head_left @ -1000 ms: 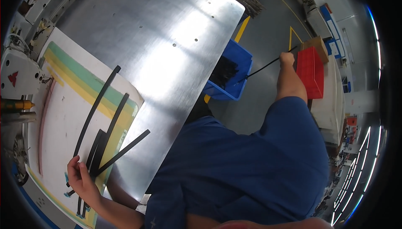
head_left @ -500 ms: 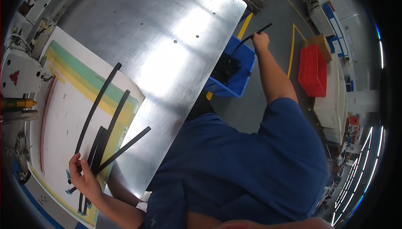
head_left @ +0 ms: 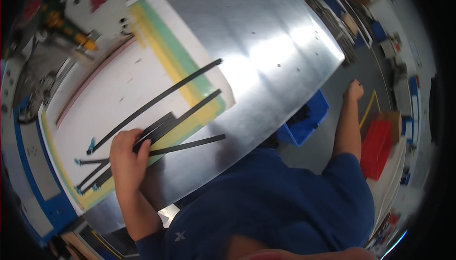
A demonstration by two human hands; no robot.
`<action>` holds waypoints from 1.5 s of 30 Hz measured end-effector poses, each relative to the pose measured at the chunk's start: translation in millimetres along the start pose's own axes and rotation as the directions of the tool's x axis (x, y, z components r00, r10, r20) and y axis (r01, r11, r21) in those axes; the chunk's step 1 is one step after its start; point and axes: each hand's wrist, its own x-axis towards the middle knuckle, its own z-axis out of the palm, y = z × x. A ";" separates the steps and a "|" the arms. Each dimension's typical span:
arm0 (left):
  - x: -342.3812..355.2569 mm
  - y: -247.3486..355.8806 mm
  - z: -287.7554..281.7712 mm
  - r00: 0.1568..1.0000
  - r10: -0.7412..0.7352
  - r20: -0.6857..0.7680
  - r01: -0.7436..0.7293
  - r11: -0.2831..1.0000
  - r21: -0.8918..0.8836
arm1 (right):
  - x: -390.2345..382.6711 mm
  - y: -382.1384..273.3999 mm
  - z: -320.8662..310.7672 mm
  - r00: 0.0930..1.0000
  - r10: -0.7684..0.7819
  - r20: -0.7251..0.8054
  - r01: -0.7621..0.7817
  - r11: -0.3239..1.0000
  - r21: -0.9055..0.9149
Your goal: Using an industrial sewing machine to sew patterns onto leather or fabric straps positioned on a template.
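Several thin black strips with small teal ends (head_left: 156,102) lie on a white board (head_left: 114,89) edged with yellow and green tape. My left hand (head_left: 127,160) is over the bunched strips, its thumb and fingers closed around part of them; the palm side is hidden. Far to the right, my right hand (head_left: 353,91) is stretched out past a blue bin (head_left: 319,112), fingers curled. A tiny dark spot shows at its fingertips, too small to name. Dark pieces (head_left: 300,116) fill part of the bin.
The board rests on a shiny metal table (head_left: 266,46). Machine parts with an orange-tipped cylinder (head_left: 85,42) stand at the upper left. A red crate (head_left: 376,148) and a cardboard box (head_left: 390,121) are at the right. Stacked flat material (head_left: 323,17) lies beyond the table.
The view has turned, shifting the table rightward. My left hand has moved onto the bunched strips and closed. The black strip that my right hand held over the bin no longer shows.
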 end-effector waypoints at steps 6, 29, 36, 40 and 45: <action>2.2 -1.8 -0.8 1.000 0.015 -0.008 -0.014 1.000 0.016 | -98.2 -133.3 32.5 0.735 -0.583 0.348 0.578 0.806 0.129; -21.8 -155.5 -81.9 0.962 -0.272 0.031 0.270 0.961 0.061 | -436.8 -267.8 18.6 -0.106 -0.808 0.579 0.708 0.347 0.614; -15.0 -162.8 -100.6 0.960 -0.241 0.141 0.277 0.881 -0.382 | -620.5 -327.3 -11.1 -0.509 -0.724 0.466 0.468 0.222 0.855; -22.5 -172.6 -104.8 0.978 -0.161 0.134 0.207 0.644 -0.737 | -712.8 -345.8 -23.9 -0.578 -0.753 0.313 0.419 0.056 0.906; -39.3 -193.5 -123.4 0.987 -0.086 0.133 0.156 0.368 -0.917 | -770.9 -355.3 -20.6 -0.676 -0.671 0.306 0.375 0.044 0.926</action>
